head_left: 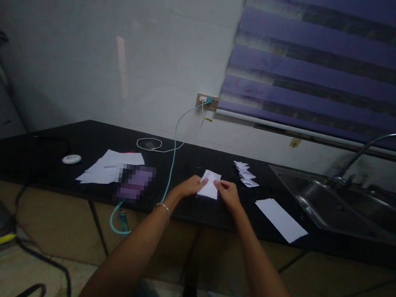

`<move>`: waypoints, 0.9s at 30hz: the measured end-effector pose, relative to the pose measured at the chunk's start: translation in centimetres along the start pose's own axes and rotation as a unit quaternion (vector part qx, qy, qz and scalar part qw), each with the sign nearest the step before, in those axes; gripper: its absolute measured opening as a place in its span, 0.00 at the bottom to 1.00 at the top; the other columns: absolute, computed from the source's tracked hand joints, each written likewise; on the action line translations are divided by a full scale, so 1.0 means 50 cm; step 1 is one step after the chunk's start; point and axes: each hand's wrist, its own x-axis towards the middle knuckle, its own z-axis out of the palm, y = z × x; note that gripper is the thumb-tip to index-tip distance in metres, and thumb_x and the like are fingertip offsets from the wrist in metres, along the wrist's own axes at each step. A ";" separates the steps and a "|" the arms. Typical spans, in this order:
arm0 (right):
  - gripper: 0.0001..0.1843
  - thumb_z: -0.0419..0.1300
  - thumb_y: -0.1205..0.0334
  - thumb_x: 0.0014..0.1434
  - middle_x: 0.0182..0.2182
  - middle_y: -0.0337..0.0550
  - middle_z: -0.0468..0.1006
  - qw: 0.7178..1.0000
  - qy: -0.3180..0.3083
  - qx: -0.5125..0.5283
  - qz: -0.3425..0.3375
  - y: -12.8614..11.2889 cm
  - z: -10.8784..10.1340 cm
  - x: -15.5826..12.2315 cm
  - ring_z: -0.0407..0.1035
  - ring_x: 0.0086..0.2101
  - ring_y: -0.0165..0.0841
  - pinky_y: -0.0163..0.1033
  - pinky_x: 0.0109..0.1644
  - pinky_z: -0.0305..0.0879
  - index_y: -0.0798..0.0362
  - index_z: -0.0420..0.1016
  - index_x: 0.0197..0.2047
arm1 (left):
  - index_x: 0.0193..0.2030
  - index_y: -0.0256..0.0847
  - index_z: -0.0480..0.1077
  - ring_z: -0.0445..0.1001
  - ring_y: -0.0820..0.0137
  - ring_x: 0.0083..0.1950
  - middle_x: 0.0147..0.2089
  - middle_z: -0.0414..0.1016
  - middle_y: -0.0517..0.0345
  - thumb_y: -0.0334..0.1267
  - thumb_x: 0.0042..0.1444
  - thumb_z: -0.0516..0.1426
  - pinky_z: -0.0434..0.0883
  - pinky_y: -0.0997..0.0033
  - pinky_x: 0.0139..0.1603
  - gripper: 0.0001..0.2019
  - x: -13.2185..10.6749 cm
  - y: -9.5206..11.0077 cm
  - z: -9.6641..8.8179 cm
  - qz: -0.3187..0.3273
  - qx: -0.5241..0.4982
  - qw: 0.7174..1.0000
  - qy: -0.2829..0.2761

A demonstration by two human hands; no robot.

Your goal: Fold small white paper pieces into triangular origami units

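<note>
In the head view, both hands meet over a small folded paper (209, 184) that lies on the black counter (189, 159) near its front edge. The left hand (190, 186) has its grip closed on the paper's left edge, thumb and fingertips pinched together on the sheet. The right hand (227, 193) grips the right edge the same way, fingers pressed onto the paper near its upper corner. How much of the paper is lifted off the counter cannot be told. A thin bracelet (163, 207) sits on the left wrist. Just left of the folded paper a teal cable (171, 164) runs up to a wall socket (207, 101). Further left of the paper lie a blurred purple object (136, 183), a loose stack of white sheets (108, 166) and a small white round object (71, 159). Behind and right of the paper sits a cluster of small folded pieces (246, 173). A long white strip (281, 220) lies to the paper's right, and the steel sink (308, 195) is beyond that.
</note>
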 end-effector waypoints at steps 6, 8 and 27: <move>0.27 0.62 0.39 0.48 0.21 0.41 0.73 1.000 -0.003 -0.002 -0.002 0.004 -0.001 0.001 0.63 0.25 0.33 0.35 0.27 0.56 0.58 0.79 0.26 | 0.18 0.36 0.64 0.59 0.77 0.18 0.15 0.62 0.61 0.68 0.53 0.48 0.54 0.75 0.20 0.34 -0.004 0.007 0.000 0.002 0.006 1.000 0.021; 0.26 0.62 0.40 0.48 0.21 0.41 0.73 1.000 -0.009 0.000 -0.002 0.006 -0.002 0.002 0.63 0.25 0.32 0.35 0.28 0.57 0.58 0.79 0.26 | 0.18 0.35 0.64 0.59 0.77 0.17 0.15 0.62 0.61 0.68 0.53 0.46 0.54 0.75 0.20 0.34 -0.003 0.004 -0.001 0.004 0.012 1.000 0.015; 0.25 0.64 0.39 0.45 0.18 0.40 0.72 1.000 -0.024 0.003 0.007 -0.038 0.000 -0.012 0.65 0.25 0.35 0.36 0.27 0.57 0.56 0.79 0.23 | 0.24 0.33 0.68 0.61 0.75 0.23 0.21 0.67 0.59 0.68 0.52 0.50 0.57 0.74 0.25 0.33 0.017 -0.023 -0.004 0.027 -0.058 0.997 0.052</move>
